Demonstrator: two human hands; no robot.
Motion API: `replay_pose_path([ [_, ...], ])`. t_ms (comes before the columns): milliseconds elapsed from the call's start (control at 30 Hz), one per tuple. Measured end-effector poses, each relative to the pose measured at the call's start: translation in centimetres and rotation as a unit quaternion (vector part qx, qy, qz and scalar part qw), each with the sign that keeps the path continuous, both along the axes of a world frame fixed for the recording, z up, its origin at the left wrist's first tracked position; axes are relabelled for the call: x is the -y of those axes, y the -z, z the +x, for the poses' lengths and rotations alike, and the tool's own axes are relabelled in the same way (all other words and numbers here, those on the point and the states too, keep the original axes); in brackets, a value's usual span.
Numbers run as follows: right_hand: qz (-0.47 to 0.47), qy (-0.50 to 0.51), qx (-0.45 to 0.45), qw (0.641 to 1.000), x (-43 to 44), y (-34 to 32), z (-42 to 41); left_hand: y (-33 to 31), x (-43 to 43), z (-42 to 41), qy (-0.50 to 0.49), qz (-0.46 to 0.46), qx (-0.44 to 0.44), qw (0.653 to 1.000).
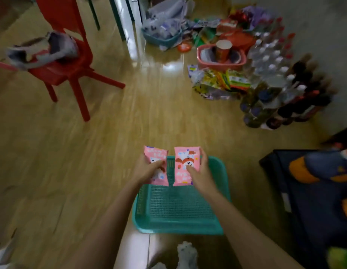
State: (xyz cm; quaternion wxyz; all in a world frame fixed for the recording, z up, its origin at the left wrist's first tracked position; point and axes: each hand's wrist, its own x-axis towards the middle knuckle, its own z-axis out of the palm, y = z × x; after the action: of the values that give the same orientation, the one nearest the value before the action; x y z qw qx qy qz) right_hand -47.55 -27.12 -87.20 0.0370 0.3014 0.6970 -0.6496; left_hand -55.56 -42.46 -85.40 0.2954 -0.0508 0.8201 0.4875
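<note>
Both forearms stretch forward over the teal basket (180, 229) on the floor, likely so the packets can drop straight in. The left hand (147, 169) grips the left pink packet (156, 152) above the basket's far left corner. The right hand (199, 171) clasps the right pink packet (183, 158) over the far edge, thumb on its face, fingers curled round its side.

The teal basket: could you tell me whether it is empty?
Empty where visible: the teal basket shows bare mesh; left hand and right hand hold pink packets.
</note>
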Motion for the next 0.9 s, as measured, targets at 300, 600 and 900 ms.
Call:
replay_pose_path([
  [300, 0.004, -0.012, 0.100, 0.995, 0.8, 24.0, -3.8, 24.1, 0.1, -2.8, 0.017, -0.101, 0.062, 0.993],
  [600, 0.144, -0.095, 0.198, 0.965, 2.5, 26.0, -5.3, 27.9, -0.5, -2.8, -0.033, -0.222, -0.018, 0.974],
  [900, 0.282, -0.183, 0.180, 0.925, -1.4, 3.6, -2.3, 6.1, -0.8, -1.6, 0.177, -0.293, -0.134, 0.930],
])
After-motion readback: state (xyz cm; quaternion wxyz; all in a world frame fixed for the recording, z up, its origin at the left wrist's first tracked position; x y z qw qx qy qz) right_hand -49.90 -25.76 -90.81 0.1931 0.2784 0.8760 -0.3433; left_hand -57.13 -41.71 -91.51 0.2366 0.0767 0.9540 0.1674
